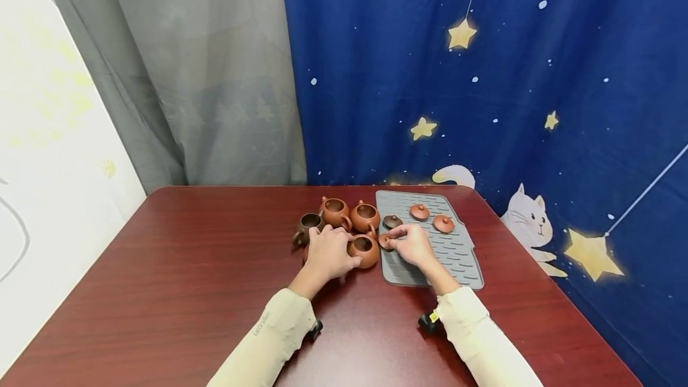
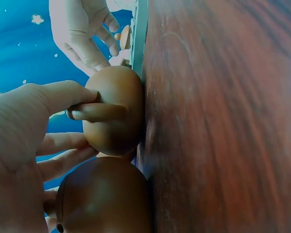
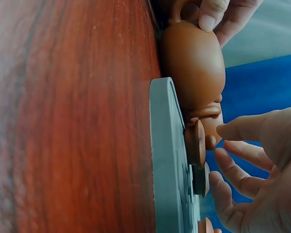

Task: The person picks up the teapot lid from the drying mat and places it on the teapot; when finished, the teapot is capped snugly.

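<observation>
My left hand point(image 1: 330, 251) grips a small reddish-brown clay teapot point(image 1: 365, 251), thumb beside its handle point(image 2: 99, 112) and fingers on the far side. The teapot has no lid on and stands against the grey mat's left edge. Another brown teapot point(image 2: 106, 194) is under the left hand, mostly hidden in the head view. Over the mat's near left part, my right hand point(image 1: 412, 245) has its fingertips around the knob point(image 3: 211, 142) of a brown lid point(image 3: 196, 144). In the right wrist view, thumb and fingers are spread slightly apart from that knob.
Two more lidless brown teapots point(image 1: 334, 211) and a dark one point(image 1: 309, 223) stand just behind the left hand. On the grey ridged mat point(image 1: 457, 261) lie a dark lid point(image 1: 392, 221) and two orange-brown lids point(image 1: 420, 212). Curtains hang behind the dark red table point(image 1: 215, 273).
</observation>
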A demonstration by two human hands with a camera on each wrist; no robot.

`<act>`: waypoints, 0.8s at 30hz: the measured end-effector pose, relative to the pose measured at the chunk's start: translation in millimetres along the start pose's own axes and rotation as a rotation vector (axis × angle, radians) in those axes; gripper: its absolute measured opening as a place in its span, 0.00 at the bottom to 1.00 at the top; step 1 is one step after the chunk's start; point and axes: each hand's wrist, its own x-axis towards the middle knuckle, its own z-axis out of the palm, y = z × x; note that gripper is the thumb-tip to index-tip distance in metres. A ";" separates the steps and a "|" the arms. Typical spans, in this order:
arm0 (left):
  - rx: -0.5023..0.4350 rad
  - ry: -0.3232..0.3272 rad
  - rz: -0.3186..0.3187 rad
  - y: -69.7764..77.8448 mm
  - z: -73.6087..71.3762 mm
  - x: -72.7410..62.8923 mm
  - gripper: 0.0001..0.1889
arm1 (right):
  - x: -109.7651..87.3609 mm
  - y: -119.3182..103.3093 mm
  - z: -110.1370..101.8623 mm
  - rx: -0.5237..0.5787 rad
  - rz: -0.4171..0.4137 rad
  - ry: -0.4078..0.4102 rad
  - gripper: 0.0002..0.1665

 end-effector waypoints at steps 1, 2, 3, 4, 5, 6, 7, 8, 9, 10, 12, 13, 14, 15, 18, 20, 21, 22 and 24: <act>-0.002 -0.002 -0.005 -0.4 -0.3 0.3 0.24 | 0.5 -0.4 0.4 0.005 0.005 -0.003 0.06; -0.004 -0.003 -0.008 -0.8 -0.4 0.5 0.24 | 0.9 -0.5 0.7 0.006 0.010 -0.005 0.05; -0.006 -0.007 -0.009 -0.8 -0.9 0.7 0.24 | 1.3 -0.5 1.0 0.003 0.012 -0.006 0.05; -0.006 -0.009 -0.008 -1.0 -1.0 0.9 0.24 | 1.7 -0.3 1.3 -0.002 0.014 -0.006 0.06; -0.003 -0.015 -0.007 -1.0 -1.4 1.2 0.24 | 2.1 -0.3 1.4 -0.006 0.015 -0.005 0.06; -0.002 -0.020 -0.006 -0.8 -2.0 1.3 0.24 | 2.4 -0.4 1.5 -0.010 0.017 -0.006 0.06; 0.002 -0.029 -0.006 -0.6 -2.7 1.6 0.24 | 2.9 -0.4 1.5 -0.011 0.018 -0.008 0.06; 0.003 -0.034 -0.005 -0.4 -3.3 1.8 0.24 | 3.6 -0.3 1.5 -0.012 0.016 -0.010 0.06; 0.006 -0.040 -0.004 0.0 -4.0 2.0 0.24 | 4.1 -0.7 1.4 -0.011 0.019 -0.012 0.06; 0.007 -0.045 -0.003 0.5 -4.4 2.3 0.24 | 4.6 -0.5 1.3 -0.012 0.020 -0.014 0.07; 0.012 -0.054 -0.003 1.5 -5.1 2.8 0.24 | 6.1 -0.2 1.4 -0.011 0.021 -0.015 0.07; 0.013 -0.055 -0.004 2.0 -5.3 3.2 0.24 | 6.8 -0.3 1.4 -0.011 0.019 -0.014 0.07; 0.015 -0.053 -0.005 2.2 -5.2 3.6 0.24 | 7.5 -0.2 1.7 -0.015 0.015 -0.014 0.07; 0.017 -0.054 -0.007 2.4 -5.2 3.8 0.23 | 8.3 0.1 2.1 -0.020 0.011 -0.016 0.07; 0.022 -0.061 -0.018 2.6 -4.9 4.1 0.24 | 9.6 0.5 3.4 -0.020 0.022 -0.031 0.06; 0.024 -0.064 -0.024 2.4 -4.8 3.8 0.24 | 10.2 1.1 4.4 -0.023 0.030 -0.041 0.06; 0.023 -0.066 -0.025 2.3 -5.1 3.5 0.24 | 10.3 1.2 4.7 -0.022 0.034 -0.044 0.06; 0.025 -0.067 -0.027 2.3 -5.3 3.4 0.24 | 10.2 1.0 5.0 -0.020 0.041 -0.043 0.06; 0.026 -0.067 -0.029 1.9 -6.0 3.2 0.25 | 10.7 0.7 5.6 -0.023 0.029 -0.035 0.05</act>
